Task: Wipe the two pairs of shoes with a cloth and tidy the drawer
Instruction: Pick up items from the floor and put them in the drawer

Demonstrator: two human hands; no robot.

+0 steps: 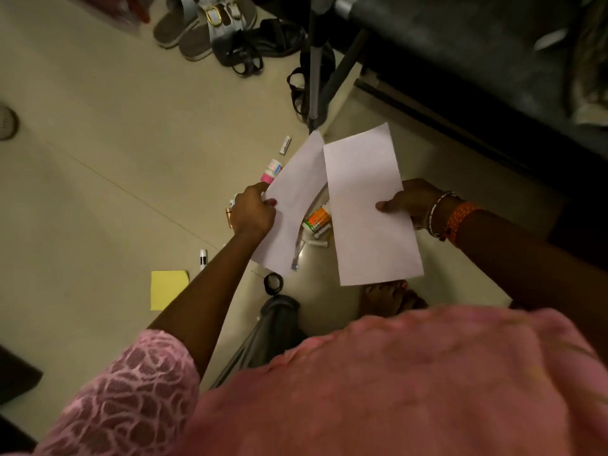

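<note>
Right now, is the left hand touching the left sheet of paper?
Touching. The head view shows the left hand pinching the edge of the left sheet, thumb on top of the paper, while the right hand holds the other sheet.

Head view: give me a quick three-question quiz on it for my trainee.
1. True or false: the left hand and right hand each hold a separate white sheet.
2. The yellow sticky pad lies: A) on the floor, B) in a hand, C) on the sandals.
3. Fill in: the orange-labelled bottle shows between the two ____.

Key: 1 true; 2 A; 3 sheets. The left sheet and right sheet are held above the floor clutter.
</note>
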